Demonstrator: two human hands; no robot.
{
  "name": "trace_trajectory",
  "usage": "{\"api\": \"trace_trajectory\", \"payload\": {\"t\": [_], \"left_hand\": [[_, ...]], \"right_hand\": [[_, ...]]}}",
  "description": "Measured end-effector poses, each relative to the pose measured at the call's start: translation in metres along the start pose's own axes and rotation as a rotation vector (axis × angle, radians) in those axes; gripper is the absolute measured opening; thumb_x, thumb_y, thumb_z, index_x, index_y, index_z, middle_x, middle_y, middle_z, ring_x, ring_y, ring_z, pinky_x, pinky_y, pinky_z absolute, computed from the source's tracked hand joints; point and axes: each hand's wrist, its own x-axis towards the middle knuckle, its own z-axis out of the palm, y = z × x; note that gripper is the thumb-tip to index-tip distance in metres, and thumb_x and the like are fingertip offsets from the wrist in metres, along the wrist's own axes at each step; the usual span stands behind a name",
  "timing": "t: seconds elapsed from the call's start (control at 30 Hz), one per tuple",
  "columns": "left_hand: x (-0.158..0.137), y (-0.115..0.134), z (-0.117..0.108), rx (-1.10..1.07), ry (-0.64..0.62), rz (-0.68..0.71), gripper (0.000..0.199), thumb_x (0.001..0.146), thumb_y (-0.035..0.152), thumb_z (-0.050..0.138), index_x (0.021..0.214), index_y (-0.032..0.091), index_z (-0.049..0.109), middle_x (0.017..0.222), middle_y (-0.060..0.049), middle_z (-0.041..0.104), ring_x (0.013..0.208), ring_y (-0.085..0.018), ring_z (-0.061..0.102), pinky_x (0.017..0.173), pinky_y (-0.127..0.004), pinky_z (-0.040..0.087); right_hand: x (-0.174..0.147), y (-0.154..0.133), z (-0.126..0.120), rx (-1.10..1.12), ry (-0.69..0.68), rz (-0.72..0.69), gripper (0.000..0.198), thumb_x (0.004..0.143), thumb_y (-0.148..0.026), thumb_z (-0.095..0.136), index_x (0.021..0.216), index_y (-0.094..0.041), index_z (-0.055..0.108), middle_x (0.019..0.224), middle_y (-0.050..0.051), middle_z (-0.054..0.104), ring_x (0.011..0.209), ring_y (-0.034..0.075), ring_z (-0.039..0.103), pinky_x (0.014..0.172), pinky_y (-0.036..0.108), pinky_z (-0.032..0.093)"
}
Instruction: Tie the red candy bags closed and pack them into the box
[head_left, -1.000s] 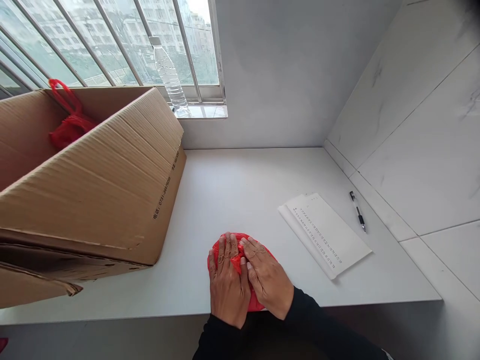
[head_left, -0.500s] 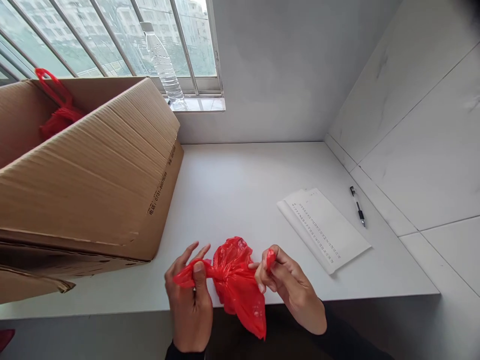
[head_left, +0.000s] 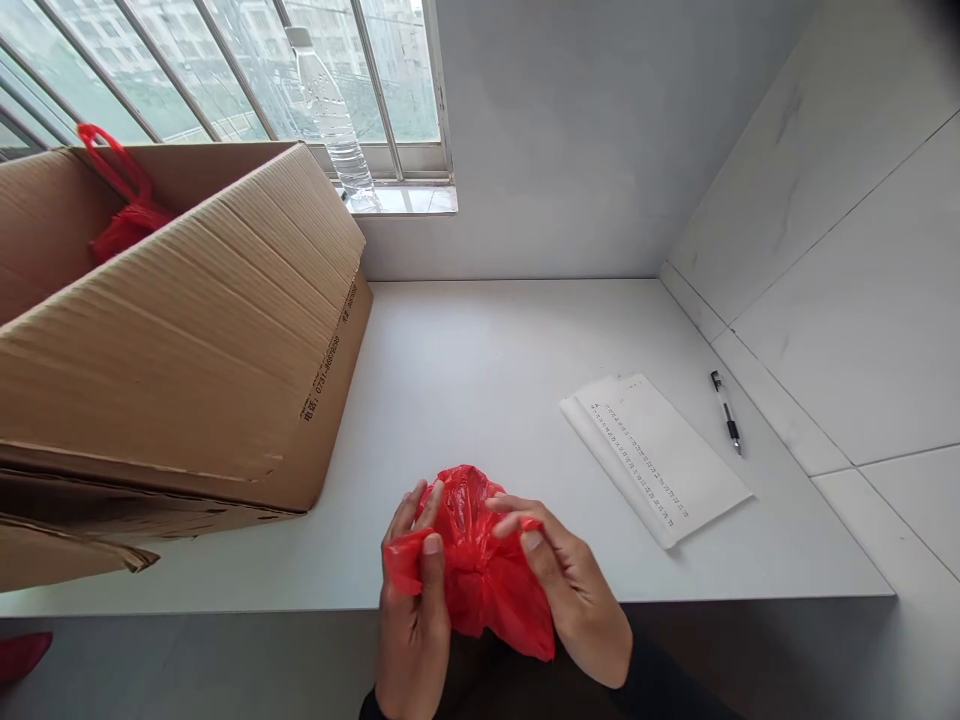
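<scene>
- I see the white counter (head_left: 480, 360) filling most of the view, and it meets the tiled wall at 3 o'clock.
- The big cardboard box (head_left: 187, 340) stands on the counter at 9 o'clock. It is open at the top, and another red bag (head_left: 120, 205) lies inside it at 10 o'clock, with a handle standing up over the edge.
- The window (head_left: 225, 70) with its bars is at 11 o'clock, and a clear plastic bottle (head_left: 334, 125) stands upright on the sill.
- A sheet of paper (head_left: 656, 455) with printed lines lies flat on the counter at 3 o'clock, well apart from my hands.
- The red plastic bag (head_left: 480, 565) is at 6 o'clock, bunched up over the near edge of the counter, and its lower part hangs below this edge.
- My left hand (head_left: 412, 610) is closed on the left end of the bag, with the thumb pressing on top.
- My right hand (head_left: 574, 590) grips the right side of the same bag with bent fingers.
- A pen (head_left: 726, 410) lies on the counter just beyond the paper, near the wall.
</scene>
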Motion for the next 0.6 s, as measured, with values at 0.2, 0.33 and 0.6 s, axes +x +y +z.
{"api": "trace_trajectory", "payload": {"t": [0.2,0.33,0.6], "left_hand": [[0.016,0.008,-0.021,-0.015,0.093,-0.058,0.053,0.092,0.062,0.046,0.126,0.027,0.066,0.134,-0.007,0.064,0.132,-0.031,0.051,0.116,-0.052,0.036],[0.0,0.016,-0.017,-0.107,-0.008,-0.191,0.055,0.093,0.063,0.042,0.132,0.03,0.063,0.124,-0.005,0.072,0.126,-0.03,0.059,0.107,-0.048,0.049],[-0.021,0.001,-0.019,-0.351,0.093,-0.222,0.053,0.082,0.062,0.063,0.123,0.029,0.063,0.119,-0.004,0.068,0.117,-0.028,0.059,0.102,-0.038,0.048]], "right_hand": [[0.004,-0.007,-0.006,0.072,0.013,0.031,0.027,0.105,-0.041,0.039,0.094,-0.025,0.058,0.084,0.001,0.062,0.091,0.02,0.063,0.104,0.045,0.046],[0.003,0.001,0.007,-0.291,-0.062,0.041,0.043,0.088,-0.034,0.066,0.129,-0.032,0.053,0.125,0.004,0.058,0.117,0.025,0.054,0.104,0.043,0.045],[0.005,0.022,0.011,-0.348,-0.094,-0.048,0.023,0.096,-0.042,0.049,0.102,-0.025,0.063,0.098,0.005,0.067,0.088,0.022,0.066,0.079,0.032,0.055]]}}
